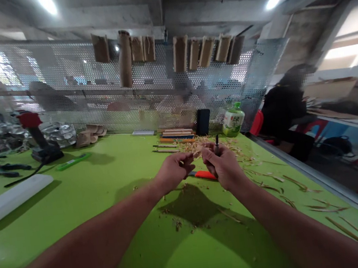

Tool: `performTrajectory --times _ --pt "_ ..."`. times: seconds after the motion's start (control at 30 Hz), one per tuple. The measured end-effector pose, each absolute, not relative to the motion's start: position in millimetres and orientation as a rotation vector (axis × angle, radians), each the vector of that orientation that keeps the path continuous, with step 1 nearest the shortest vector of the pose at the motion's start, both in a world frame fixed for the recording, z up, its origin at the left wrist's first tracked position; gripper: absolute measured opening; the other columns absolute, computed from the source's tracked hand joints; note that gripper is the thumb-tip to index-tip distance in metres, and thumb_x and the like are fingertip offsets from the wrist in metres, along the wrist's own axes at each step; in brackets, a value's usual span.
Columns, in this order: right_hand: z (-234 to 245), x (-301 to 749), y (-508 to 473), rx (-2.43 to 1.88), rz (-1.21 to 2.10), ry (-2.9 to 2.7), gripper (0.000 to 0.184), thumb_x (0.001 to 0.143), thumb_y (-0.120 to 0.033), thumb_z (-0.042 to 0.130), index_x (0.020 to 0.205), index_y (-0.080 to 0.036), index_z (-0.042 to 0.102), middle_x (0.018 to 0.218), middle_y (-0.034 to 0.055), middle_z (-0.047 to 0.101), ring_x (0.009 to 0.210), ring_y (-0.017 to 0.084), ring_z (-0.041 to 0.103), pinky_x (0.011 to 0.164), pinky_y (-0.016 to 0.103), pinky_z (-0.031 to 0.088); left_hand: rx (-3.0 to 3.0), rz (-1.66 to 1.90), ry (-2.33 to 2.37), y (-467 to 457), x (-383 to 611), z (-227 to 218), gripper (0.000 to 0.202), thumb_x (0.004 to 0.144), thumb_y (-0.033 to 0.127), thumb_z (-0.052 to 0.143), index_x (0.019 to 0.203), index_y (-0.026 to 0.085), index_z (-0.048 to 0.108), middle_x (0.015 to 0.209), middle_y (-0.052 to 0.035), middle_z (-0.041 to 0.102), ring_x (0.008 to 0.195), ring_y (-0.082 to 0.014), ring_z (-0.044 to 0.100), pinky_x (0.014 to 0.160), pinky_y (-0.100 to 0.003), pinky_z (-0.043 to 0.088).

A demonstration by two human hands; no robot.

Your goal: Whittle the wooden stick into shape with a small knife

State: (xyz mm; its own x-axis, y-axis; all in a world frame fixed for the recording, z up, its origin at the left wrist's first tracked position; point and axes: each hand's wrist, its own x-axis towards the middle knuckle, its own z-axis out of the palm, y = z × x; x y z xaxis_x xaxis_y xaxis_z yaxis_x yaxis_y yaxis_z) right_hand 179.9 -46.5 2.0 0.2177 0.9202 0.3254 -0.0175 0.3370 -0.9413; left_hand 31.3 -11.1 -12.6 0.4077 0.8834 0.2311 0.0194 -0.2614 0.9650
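My left hand (pixel 180 167) is closed, its thumb and fingers pinching a small pale piece of wood (pixel 197 151). My right hand (pixel 223 163) touches the other end of that piece and is wrapped round a slim carving tool (pixel 216 139), whose dark tip points up; the grip hides most of its handle. Below the hands, a utility knife (pixel 205 174) with a red-orange handle lies on the green table (pixel 137 243). Pale shavings (pixel 206 141) are heaped just behind the hands.
Two thin tools (pixel 165 150) lie beyond my left hand, near stacked strips (pixel 176 135). A green-capped bottle (pixel 233 119) stands at the back right. Leftward are a cordless drill (pixel 37 136), pliers (pixel 7 169) and a white bar (pixel 17 199). A person (pixel 284 112) sits at right.
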Motion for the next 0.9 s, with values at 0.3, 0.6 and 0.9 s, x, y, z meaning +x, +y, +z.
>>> performTrajectory --times 0.3,0.6,0.9 --pt "6 199 -37 -0.895 0.788 -1.040 0.036 0.070 -0.050 0.074 0.070 -0.017 0.060 0.047 -0.0064 0.050 0.030 0.003 0.034 0.028 0.017 0.021 1.880 0.733 0.831 -13 24 -10 0.030 0.081 0.039 0.055 0.089 0.013 0.067 0.059 0.0025 0.052 0.048 -0.0086 0.047 0.049 -0.022 0.040" --pt "3 196 -37 -0.992 0.881 -1.154 0.038 0.065 -0.048 0.078 0.082 -0.017 0.063 0.046 -0.0084 0.046 0.031 0.004 0.032 0.029 0.019 0.019 1.799 0.633 0.833 -13 27 -17 0.016 0.075 0.029 0.061 0.075 0.013 0.063 0.058 -0.0011 0.060 0.049 -0.0104 0.053 0.049 -0.022 0.042" --pt "0 189 -40 -1.105 0.930 -1.284 0.036 0.059 -0.043 0.081 0.073 -0.019 0.059 0.048 -0.0085 0.047 0.035 0.004 0.029 0.033 0.020 0.020 1.704 0.717 0.762 -13 28 -17 0.010 0.071 0.018 0.064 0.077 0.013 0.058 0.059 0.0014 0.058 0.045 -0.0085 0.055 0.045 -0.020 0.044"
